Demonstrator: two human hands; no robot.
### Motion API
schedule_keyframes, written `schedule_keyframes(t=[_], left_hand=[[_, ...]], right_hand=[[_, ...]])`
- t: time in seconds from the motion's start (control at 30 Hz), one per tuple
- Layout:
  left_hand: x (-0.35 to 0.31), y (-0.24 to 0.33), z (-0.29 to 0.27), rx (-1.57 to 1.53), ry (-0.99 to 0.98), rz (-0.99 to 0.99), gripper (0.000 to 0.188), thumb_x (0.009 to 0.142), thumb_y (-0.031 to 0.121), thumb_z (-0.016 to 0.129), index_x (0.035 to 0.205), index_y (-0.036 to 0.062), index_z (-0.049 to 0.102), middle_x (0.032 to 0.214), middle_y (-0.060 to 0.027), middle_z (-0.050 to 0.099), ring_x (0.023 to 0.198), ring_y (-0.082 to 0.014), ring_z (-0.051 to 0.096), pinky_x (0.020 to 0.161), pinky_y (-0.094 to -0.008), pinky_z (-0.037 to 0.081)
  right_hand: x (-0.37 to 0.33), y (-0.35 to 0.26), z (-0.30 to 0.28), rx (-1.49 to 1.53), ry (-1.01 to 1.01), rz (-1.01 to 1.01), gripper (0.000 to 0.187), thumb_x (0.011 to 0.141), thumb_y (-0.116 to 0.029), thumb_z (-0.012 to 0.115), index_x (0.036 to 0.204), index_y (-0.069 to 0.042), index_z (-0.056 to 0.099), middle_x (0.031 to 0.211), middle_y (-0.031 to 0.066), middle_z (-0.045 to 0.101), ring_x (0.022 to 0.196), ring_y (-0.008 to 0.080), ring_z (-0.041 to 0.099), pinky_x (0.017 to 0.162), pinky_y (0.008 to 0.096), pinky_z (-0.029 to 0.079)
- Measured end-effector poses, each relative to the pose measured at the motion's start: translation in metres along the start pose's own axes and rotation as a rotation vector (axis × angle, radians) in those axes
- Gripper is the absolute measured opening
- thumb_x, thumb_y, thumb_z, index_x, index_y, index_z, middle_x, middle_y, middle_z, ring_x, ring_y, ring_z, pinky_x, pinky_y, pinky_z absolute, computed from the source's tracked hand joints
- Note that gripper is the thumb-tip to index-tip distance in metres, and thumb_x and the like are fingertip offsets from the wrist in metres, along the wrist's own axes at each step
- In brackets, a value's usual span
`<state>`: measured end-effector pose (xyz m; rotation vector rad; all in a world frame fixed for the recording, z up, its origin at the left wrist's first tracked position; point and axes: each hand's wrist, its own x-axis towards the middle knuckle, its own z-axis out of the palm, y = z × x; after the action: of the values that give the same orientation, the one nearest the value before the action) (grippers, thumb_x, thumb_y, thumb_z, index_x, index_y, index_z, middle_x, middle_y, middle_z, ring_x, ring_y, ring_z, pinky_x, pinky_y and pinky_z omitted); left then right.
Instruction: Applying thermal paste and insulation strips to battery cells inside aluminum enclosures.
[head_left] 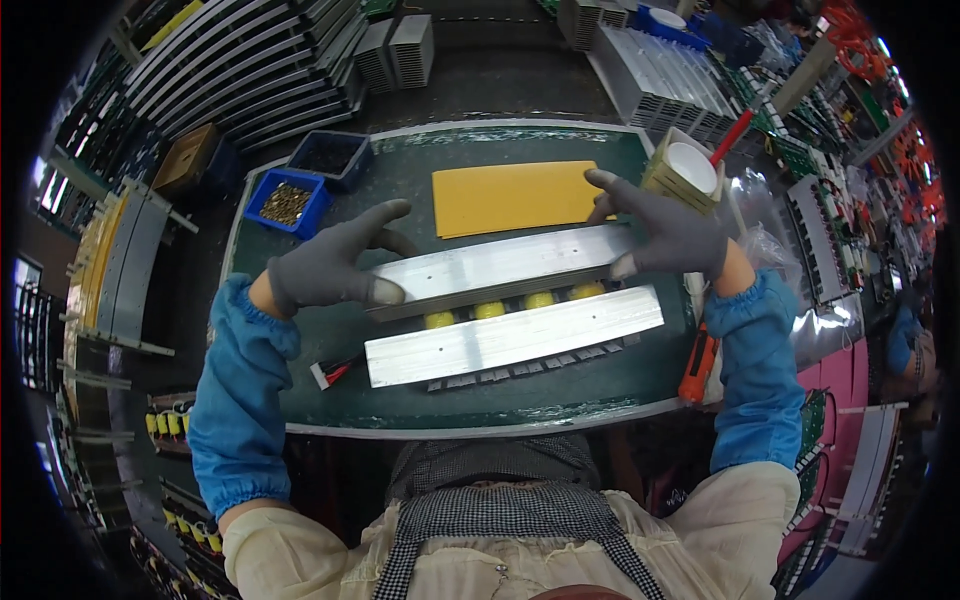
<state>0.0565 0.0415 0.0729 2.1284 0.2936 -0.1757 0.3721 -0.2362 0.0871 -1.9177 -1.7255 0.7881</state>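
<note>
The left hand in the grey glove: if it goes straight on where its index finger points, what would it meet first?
The left hand would probably meet the flat yellow rectangular sheet first, though depth is unclear and it may pass above.

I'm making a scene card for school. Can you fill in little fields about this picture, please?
Left hand: gray glove, thumb at left end of far metal bar
Right hand: gray glove, thumb at its right end
Nearer me: second metal bar
Between bars: yellow round parts
Behind bars: flat yellow piece
Surface: green tabletop
Far-left corner: blue bin
</note>
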Motion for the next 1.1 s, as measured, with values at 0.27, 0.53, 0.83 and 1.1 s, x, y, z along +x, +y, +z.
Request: schedule_keyframes(t=[0.27, 0.53, 0.83, 1.1], left_hand=[[0.0, -0.001, 0.009, -0.074, 0.043, 0.01, 0.114, 0.067, 0.052, 0.083, 0.149, -0.0025, 0.026, 0.126, -0.0236, 0.059, 0.122, -0.0382, 0.055, 0.103, -0.0451, 0.044], [-0.001, -0.001, 0.011, -0.021, 0.063, 0.062, 0.108, 0.068, 0.051, 0.082, 0.147, -0.0027, 0.03, 0.122, -0.0234, 0.061, 0.121, -0.0373, 0.056, 0.106, -0.0462, 0.041], [-0.01, -0.002, 0.014, -0.068, 0.106, 0.041, 0.101, 0.073, 0.043, 0.082, 0.147, -0.0035, 0.031, 0.124, -0.0226, 0.06, 0.123, -0.034, 0.055, 0.106, -0.0447, 0.041], [-0.002, -0.009, 0.008, -0.194, 0.051, 0.043, 0.106, 0.073, 0.043, 0.083, 0.149, -0.0042, 0.025, 0.135, -0.0232, 0.054, 0.131, -0.0347, 0.048, 0.111, -0.0431, 0.035]], right_hand=[[0.002, 0.008, 0.004, 0.039, 0.013, 0.058, 0.118, 0.06, -0.043, 0.088, 0.152, -0.005, 0.025, 0.122, 0.0132, 0.06, 0.121, 0.0271, 0.055, 0.108, 0.0365, 0.04], [-0.004, 0.005, 0.007, 0.003, 0.072, 0.053, 0.119, 0.058, -0.054, 0.085, 0.151, -0.004, 0.028, 0.12, 0.0104, 0.062, 0.118, 0.0244, 0.057, 0.105, 0.0353, 0.042], [0.004, 0.015, 0.011, 0.066, 0.068, -0.014, 0.118, 0.059, -0.049, 0.087, 0.15, -0.001, 0.029, 0.12, 0.0098, 0.061, 0.117, 0.0219, 0.057, 0.104, 0.0336, 0.042], [-0.003, 0.016, -0.002, -0.068, 0.128, -0.103, 0.123, 0.06, -0.061, 0.082, 0.151, -0.001, 0.025, 0.134, 0.0161, 0.053, 0.13, 0.0287, 0.047, 0.111, 0.0399, 0.034]])
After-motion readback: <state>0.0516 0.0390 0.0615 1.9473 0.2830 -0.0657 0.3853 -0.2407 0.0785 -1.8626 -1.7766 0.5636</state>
